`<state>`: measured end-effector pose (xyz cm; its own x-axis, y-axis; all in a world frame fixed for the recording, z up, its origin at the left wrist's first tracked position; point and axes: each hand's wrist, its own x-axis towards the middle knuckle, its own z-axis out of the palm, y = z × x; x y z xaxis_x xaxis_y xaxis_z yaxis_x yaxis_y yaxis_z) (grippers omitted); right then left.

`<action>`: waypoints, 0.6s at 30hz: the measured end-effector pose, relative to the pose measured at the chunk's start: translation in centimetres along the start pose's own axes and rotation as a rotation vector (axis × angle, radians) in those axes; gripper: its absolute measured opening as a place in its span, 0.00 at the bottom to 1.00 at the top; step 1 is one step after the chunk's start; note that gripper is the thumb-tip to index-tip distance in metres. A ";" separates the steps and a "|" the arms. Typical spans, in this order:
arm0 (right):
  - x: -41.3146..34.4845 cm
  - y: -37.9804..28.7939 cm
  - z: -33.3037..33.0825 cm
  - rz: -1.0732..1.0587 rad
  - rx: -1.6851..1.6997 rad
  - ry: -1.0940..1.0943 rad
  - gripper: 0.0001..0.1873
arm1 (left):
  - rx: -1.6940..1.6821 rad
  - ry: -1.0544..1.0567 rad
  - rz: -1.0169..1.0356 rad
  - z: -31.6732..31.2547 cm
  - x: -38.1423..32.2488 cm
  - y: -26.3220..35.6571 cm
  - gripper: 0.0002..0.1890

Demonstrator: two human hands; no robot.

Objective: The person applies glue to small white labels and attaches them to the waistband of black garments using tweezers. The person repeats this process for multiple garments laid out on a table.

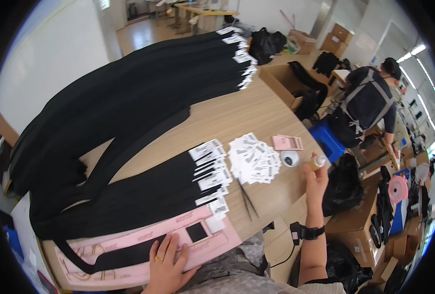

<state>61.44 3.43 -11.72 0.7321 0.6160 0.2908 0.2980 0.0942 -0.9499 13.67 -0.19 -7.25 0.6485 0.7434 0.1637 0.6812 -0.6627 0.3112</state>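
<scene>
My left hand [170,259] lies flat, fingers spread, pressing the end of a black fabric strip [129,254] on a pink printed sheet [199,253]. Beside its fingertips a dark square [196,232] shows in a pale frame on the sheet. Past the table's right edge, my right hand [317,180] grips a small bottle [316,162] with a white cap and yellowish contents. Just left of that hand sit a round white and dark item [290,158] and a pink card [288,142]. Tweezers [247,200] rest near a heap of printed white labels [255,160].
Layered black strips [140,198] with white labels [213,165] at their ends cover the near table. A larger black pile [129,84] lies behind. Right of the table [217,117] are an open cardboard box [281,79], a blue stool [327,139] and a seated person [368,99].
</scene>
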 end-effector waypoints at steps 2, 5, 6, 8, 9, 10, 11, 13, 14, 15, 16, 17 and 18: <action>-2.6 -3.1 -0.2 0.077 -0.033 -0.257 0.34 | 0.005 -0.036 -0.027 0.1 -0.1 -0.1 0.35; -7.6 -7.7 1.8 0.142 0.059 -0.509 0.32 | -0.014 -0.032 -0.011 0.0 0.2 -0.2 0.35; -9.1 -9.2 2.9 0.134 0.136 -0.545 0.31 | -0.022 -0.025 -0.001 -0.1 0.3 -0.2 0.35; -11.1 -10.6 4.6 0.185 0.219 -0.644 0.29 | -0.028 -0.026 -0.016 0.0 -0.1 -0.2 0.35; -11.6 -10.7 5.4 0.255 0.291 -0.684 0.29 | -0.035 -0.022 -0.014 0.0 0.0 -0.2 0.36; -12.2 -10.8 6.1 0.326 0.362 -0.721 0.29 | -0.033 -0.020 -0.019 0.0 0.0 -0.1 0.35; -12.8 -10.9 6.9 0.397 0.433 -0.754 0.29 | -0.038 -0.019 -0.019 0.0 0.0 -0.1 0.35; -13.9 -11.3 8.7 0.538 0.548 -0.755 0.28 | -0.046 -0.019 -0.021 0.0 0.1 0.0 0.34; -14.4 -11.4 9.6 0.596 0.588 -0.750 0.27 | -0.045 -0.025 -0.022 -0.1 0.1 -0.1 0.34; -14.7 -11.3 10.2 0.652 0.627 -0.747 0.26 | -0.044 -0.028 -0.025 -0.1 0.1 0.0 0.34; -15.0 -11.2 10.5 0.610 0.543 -0.786 0.26 | -0.043 -0.031 -0.027 -0.2 0.1 0.0 0.33; -15.2 -11.1 10.7 0.566 0.460 -0.822 0.25 | -0.045 -0.028 -0.029 -0.2 0.0 0.0 0.33; -15.5 -11.1 10.9 0.521 0.375 -0.855 0.25 | -0.050 -0.025 -0.027 -0.1 0.0 0.0 0.33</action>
<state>40.11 1.39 -6.95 -0.0015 0.9799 -0.1994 -0.2413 -0.1939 -0.9509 13.63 -0.16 -7.12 0.6385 0.7583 0.1316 0.6813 -0.6364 0.3616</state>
